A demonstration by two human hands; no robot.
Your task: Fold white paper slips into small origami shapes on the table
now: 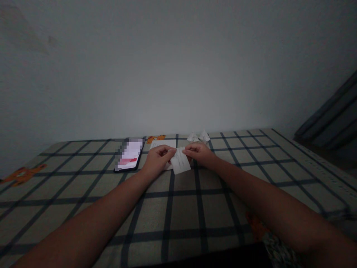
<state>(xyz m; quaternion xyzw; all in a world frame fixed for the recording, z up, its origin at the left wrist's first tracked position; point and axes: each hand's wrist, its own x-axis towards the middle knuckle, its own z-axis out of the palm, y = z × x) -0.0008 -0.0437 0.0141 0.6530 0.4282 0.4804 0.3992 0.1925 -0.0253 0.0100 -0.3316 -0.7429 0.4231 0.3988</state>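
A small white piece of paper (pixel 180 162) is held just above the checked bedsheet (pixel 178 208), pinched at its upper corners from both sides. My left hand (pixel 157 160) grips its left corner with closed fingers. My right hand (pixel 198 153) pinches its right corner. Under and behind the hands lies a larger white sheet of paper (pixel 163 143), flat on the cloth.
A phone (pixel 129 154) with a lit screen lies left of my hands. Two small folded white paper shapes (pixel 198 137) sit by the pale wall (pixel 167 74). Orange prints (pixel 21 175) mark the cloth. A dark striped fabric (pixel 331 119) hangs at right.
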